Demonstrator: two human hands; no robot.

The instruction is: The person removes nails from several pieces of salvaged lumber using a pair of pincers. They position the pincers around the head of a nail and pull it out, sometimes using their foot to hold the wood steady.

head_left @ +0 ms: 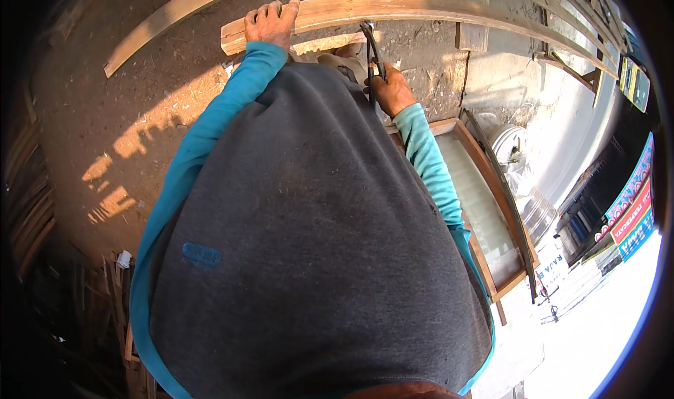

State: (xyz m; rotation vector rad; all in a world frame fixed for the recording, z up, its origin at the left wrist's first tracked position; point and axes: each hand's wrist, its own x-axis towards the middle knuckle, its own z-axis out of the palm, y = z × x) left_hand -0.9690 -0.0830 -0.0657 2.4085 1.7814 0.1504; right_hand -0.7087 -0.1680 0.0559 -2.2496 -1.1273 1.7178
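Across the top of the head view runs a long wooden plank (393, 7), its bare end at the left. My left hand (270, 25) grips it near that end, with the fingers curled over its far edge. In my right hand (392, 91) is a pair of dark-handled pincers (372, 44), held closed in the fist. Their jaws touch or nearly touch the plank's near edge; whether they bite on anything is too small to tell.
Another wooden strip (168, 30) lies at upper left. A wood-framed glass panel (474, 195) leans at my right, with a white bucket (509, 142) beyond it. Stacked timber (28, 195) stands at far left, and several slats (576, 12) at upper right.
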